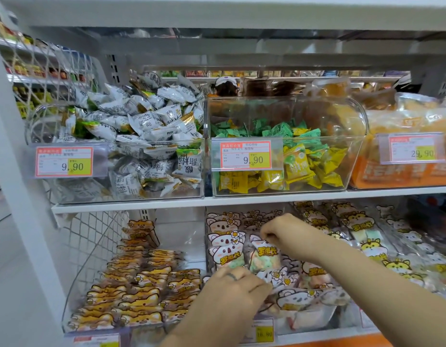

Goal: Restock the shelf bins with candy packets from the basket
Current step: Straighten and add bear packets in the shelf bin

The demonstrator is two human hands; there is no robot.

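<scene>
Both my hands are inside the clear middle bin (314, 319) on the lower shelf, which is full of koala-print candy packets (225, 256). My right hand (279, 231) reaches in from the right and pinches the top edge of one upright koala packet (263, 256). My left hand (238, 284) lies lower at the front of the bin, fingers curled over packets lying flat there; what it holds is hidden. The basket is out of view.
Left of it a clear bin holds brown bear packets (142, 291); right of it a bin holds yellow cat packets (367, 236). The upper shelf carries bins of white plum candies (142, 136), green and yellow candies (302, 156) and orange bags (404, 151), with price tags in front.
</scene>
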